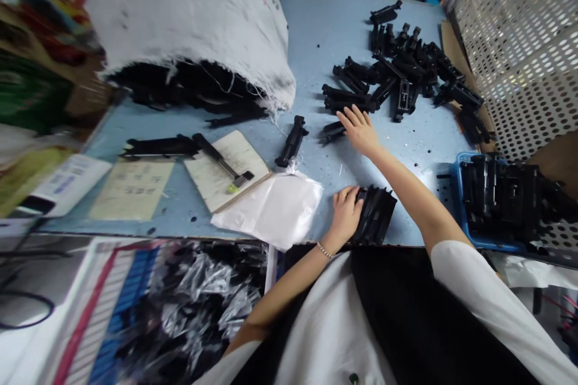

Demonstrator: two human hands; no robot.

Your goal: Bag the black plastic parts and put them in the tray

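Observation:
At the table's front edge, my left hand (347, 212) curls its fingers against the left end of a tight row of black plastic parts (376, 216). My right hand (360, 130) reaches farther out over the blue table, fingers stretched. Just left of its fingertips lies one long black part (333, 131), partly covered by the hand; whether they touch I cannot tell. Beyond the fingers lie a pair of similar parts (345, 98) and a loose heap of them (406, 66). Another single part (292, 141) lies to the left.
A large white woven sack (189, 12) spills black parts at the back left. A black-handled tool (221, 159) lies over a worn pad (235, 153), beside clear plastic bags (275, 207). A blue basket (459, 210) of parts stands right, before a perforated panel (528, 54).

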